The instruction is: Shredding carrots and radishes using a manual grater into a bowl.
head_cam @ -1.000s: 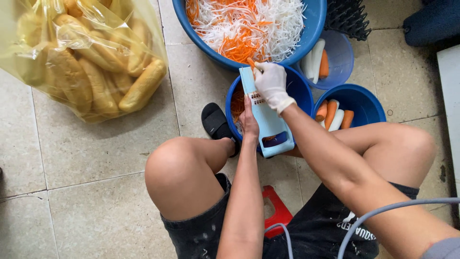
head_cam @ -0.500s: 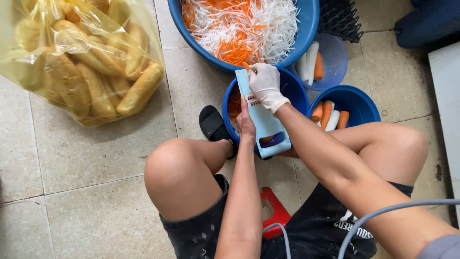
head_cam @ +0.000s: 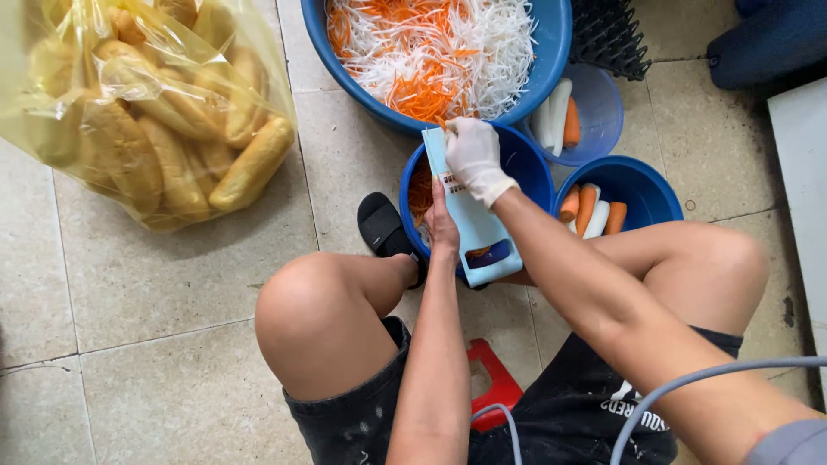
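Left hand (head_cam: 441,226) bare, steadying pale blue slicer (head_cam: 472,215) by its edge | right hand (head_cam: 472,157) gloved, closed on carrot piece (head_cam: 442,123) at slicer's top | slicer leans over small blue basin (head_cam: 517,164) | best kept: fingertips high, slicer braced, strokes even.

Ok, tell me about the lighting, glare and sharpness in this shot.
Head view: soft, even daylight with faint shadows; glare streaks on the clear bag of bread rolls; the gloved right hand, slicer and shredded vegetables are sharp; the grey cable near the lens is soft.
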